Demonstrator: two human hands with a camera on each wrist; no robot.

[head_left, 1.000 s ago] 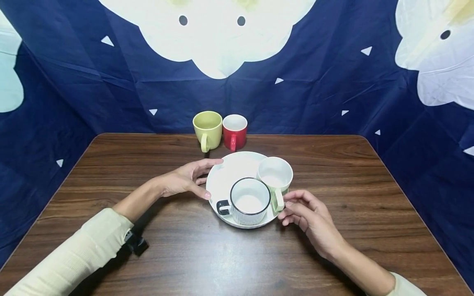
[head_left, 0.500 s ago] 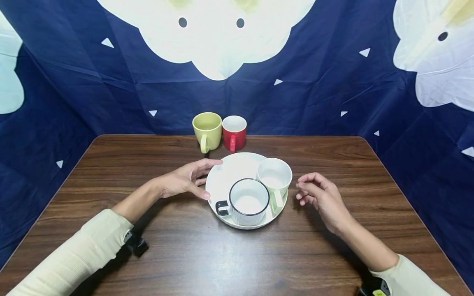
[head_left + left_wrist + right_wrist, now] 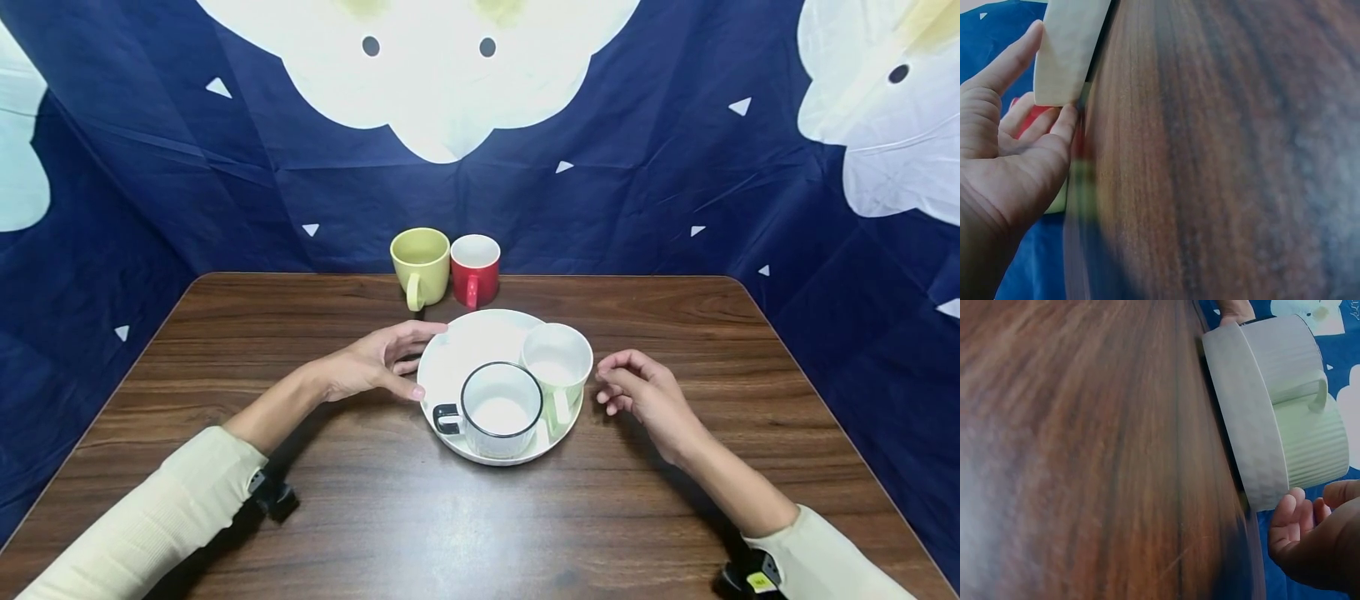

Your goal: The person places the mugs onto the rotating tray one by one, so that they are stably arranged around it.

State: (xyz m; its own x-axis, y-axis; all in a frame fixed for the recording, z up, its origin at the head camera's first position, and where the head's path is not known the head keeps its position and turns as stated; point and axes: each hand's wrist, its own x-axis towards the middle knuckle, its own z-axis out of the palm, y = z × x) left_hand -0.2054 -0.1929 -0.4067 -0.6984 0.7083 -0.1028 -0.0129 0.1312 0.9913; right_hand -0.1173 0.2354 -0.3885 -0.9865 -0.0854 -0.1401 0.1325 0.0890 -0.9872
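Head view shows me the left hand (image 3: pixel 375 362), grip spread wide, at the rim of the white plate (image 3: pixel 465 343), likely steadying it on the bench (image 3: pixel 360 508) under the black-rimmed mug (image 3: pixel 501 410) and green mug (image 3: pixel 557 360); the right hand (image 3: pixel 643 392), fingers loosely curled, waits empty alongside.

In the head view the black-rimmed mug (image 3: pixel 500 410) hides the lower left side of the pale green mug (image 3: pixel 558 368) at its two o'clock, and part of the plate (image 3: pixel 450 358) beneath. The left sleeve (image 3: pixel 161 500) is cut off at eight o'clock. Any print on the yellow label (image 3: pixel 761 582) is too small to read.

In the left wrist view the left hand (image 3: pixel 1013 150) hides most of the red mug (image 3: pixel 484 279), and the bench (image 3: pixel 1210 187) is blurred.

In the right wrist view the right hand (image 3: pixel 1316 534) is cut off at four o'clock.
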